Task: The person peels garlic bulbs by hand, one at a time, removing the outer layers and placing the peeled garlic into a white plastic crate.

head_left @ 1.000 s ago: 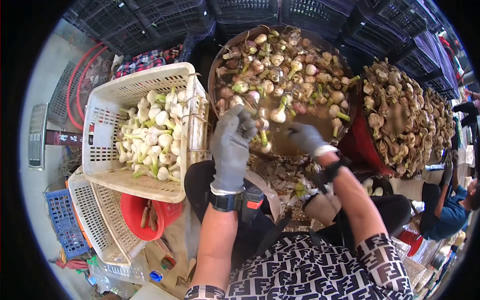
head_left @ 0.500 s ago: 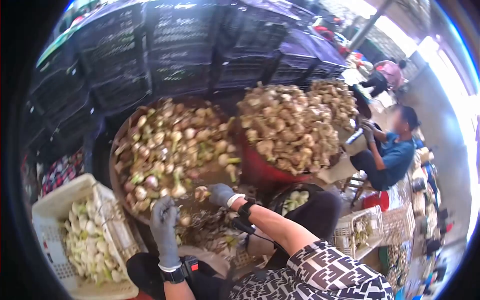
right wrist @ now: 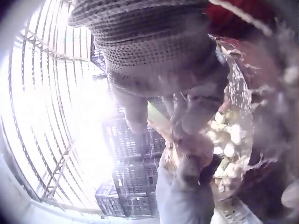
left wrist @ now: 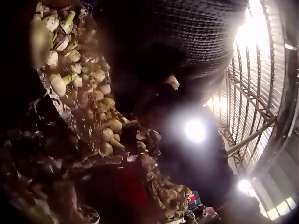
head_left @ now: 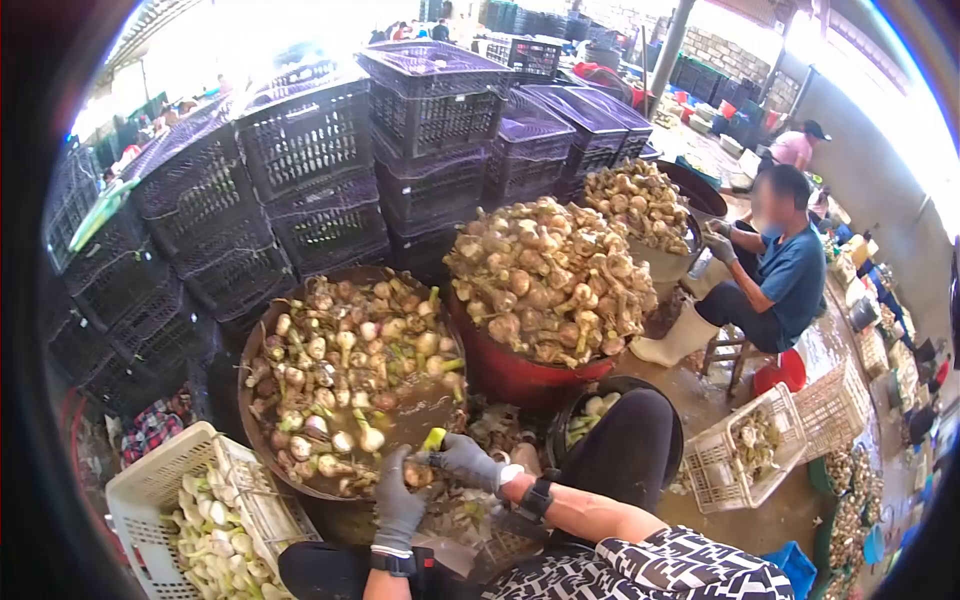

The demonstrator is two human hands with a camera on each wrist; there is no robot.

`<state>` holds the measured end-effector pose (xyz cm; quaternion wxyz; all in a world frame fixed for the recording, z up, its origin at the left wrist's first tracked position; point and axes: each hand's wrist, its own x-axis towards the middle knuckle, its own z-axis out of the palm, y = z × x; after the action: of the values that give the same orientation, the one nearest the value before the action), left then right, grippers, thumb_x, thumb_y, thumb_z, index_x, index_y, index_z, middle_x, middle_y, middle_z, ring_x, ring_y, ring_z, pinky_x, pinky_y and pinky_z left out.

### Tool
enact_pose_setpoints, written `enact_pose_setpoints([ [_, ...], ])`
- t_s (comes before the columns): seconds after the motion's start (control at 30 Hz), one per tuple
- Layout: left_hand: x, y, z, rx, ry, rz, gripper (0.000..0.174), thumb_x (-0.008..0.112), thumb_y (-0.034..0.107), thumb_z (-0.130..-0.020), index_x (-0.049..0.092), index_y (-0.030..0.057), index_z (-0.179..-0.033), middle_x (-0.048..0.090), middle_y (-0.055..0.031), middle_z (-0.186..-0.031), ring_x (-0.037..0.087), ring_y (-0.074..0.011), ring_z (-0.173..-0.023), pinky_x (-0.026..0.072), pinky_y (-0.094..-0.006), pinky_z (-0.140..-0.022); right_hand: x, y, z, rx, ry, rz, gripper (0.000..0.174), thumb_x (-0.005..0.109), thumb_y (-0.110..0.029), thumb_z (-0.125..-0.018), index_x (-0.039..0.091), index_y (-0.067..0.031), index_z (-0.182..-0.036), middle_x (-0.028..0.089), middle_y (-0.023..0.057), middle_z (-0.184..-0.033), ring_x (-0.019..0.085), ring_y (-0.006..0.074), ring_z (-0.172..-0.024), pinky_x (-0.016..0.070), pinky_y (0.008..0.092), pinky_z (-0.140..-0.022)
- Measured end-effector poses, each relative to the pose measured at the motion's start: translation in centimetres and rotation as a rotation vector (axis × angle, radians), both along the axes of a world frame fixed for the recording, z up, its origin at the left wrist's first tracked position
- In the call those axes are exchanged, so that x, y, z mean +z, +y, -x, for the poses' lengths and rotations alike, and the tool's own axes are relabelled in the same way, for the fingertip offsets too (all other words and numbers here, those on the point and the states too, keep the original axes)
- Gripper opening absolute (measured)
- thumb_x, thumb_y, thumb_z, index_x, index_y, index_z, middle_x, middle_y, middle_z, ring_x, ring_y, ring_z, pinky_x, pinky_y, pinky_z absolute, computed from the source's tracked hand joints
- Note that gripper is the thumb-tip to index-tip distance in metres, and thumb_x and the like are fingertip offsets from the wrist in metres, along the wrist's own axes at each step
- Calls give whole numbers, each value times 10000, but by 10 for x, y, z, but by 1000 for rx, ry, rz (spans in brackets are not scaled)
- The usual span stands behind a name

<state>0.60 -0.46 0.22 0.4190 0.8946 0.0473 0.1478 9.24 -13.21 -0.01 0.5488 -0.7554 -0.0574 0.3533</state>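
Above the near edge of a round basin (head_left: 245, 385) of garlic in muddy water, both grey-gloved hands meet at one garlic bulb. My right hand (head_left: 468, 464) holds it, and its green stem (head_left: 433, 438) sticks up past the fingers. From the left, my left hand (head_left: 398, 505) grips the same bulb. In the right wrist view the garlic bulb (right wrist: 175, 151) sits between the right fingers above and the left thumb and fingers below, partly covered by them. The left wrist view is dark, with loose garlic (left wrist: 58, 85) in the basin.
A white crate (head_left: 165, 475) of cleaned garlic stands at my left. Beyond the basin, a red tub (head_left: 510, 385) is heaped with unwashed garlic. Black crates (head_left: 430, 130) are stacked behind. To the right sit a person (head_left: 785, 265) and a white crate (head_left: 745, 450).
The head view has swung right and up. My right hand went from over the basin's water to lifting a garlic bulb, then came together with the left hand at the bulb.
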Motion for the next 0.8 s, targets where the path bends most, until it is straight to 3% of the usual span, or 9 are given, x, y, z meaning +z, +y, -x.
enact_pose_setpoints([
  [0.13, 7, -1, 1, -8, 57, 126, 630, 762, 234, -545, 488, 34, -1075, 526, -130, -1036, 507, -275, -969, 405, -343, -841, 4, -3, 1, 24, -159, -8, 388, 643, -363, -724, 588, -15, -885, 616, 111, -764, 535, 152, -686, 432, 312, -652],
  [0.23, 6, 1, 0, -6, 71, 150, 613, 751, 276, -558, 506, 36, -1066, 535, -132, -1028, 509, -274, -970, 405, -341, -840, 2, -6, -3, 29, 56, -165, 223, 616, -227, -774, 596, -14, -834, 569, -14, -714, 472, 63, -655, 399, 241, -594],
  [0.4, -2, 4, -1, 35, 37, 151, 599, 759, 264, -579, 513, 43, -1079, 556, -96, -1038, 530, -207, -951, 404, -304, -852, -9, -13, -7, 92, 12, -313, 144, 548, -130, -785, 590, -2, -834, 572, -6, -722, 483, 66, -656, 407, 230, -599],
  [0.53, -13, 9, -3, 30, 119, 556, 435, 660, 256, -715, 523, 13, -1049, 578, -65, -946, 542, -153, -863, 416, -266, -799, -1, -19, -4, 184, -220, -449, 95, 539, -58, -752, 594, -9, -812, 559, -9, -690, 485, 71, -649, 413, 236, -601],
  [0.6, -21, 14, 3, -30, 113, 886, 404, 516, 360, -830, 534, -4, -1004, 591, -54, -881, 557, -145, -810, 445, -259, -716, -8, -17, -4, 143, -92, -313, 101, 541, -53, -751, 598, -14, -825, 568, -8, -698, 485, 68, -653, 416, 237, -609],
  [0.63, -20, 13, 4, -19, 110, 885, 404, 516, 360, -830, 534, -4, -1004, 591, -54, -881, 557, -145, -810, 445, -259, -716, -12, -16, -4, 92, 30, -173, 110, 543, -48, -750, 602, -19, -838, 576, -8, -706, 485, 66, -658, 420, 239, -617],
  [0.67, -20, 9, 5, 20, 211, 1203, 442, 487, 407, -833, 531, 0, -1001, 591, -55, -880, 559, -138, -802, 450, -257, -698, -16, -17, -3, 158, -255, -188, 135, 552, -48, -751, 609, -21, -870, 603, -2, -753, 488, 59, -685, 423, 239, -633],
  [0.7, -21, 8, 6, 60, 312, 1520, 482, 459, 453, -836, 528, 4, -997, 591, -56, -879, 560, -131, -793, 454, -254, -681, -21, -18, -3, 166, -252, -190, 135, 552, -48, -751, 609, -21, -870, 603, -2, -753, 488, 59, -685, 423, 239, -633],
  [0.8, -17, 4, 2, 14, 239, 1625, 468, 450, 452, -841, 519, 17, -999, 587, -44, -875, 564, -121, -762, 462, -252, -676, -27, -13, 3, 90, -219, -252, 150, 581, -43, -766, 603, -18, -912, 610, -5, -820, 502, 60, -748, 425, 225, -680],
])
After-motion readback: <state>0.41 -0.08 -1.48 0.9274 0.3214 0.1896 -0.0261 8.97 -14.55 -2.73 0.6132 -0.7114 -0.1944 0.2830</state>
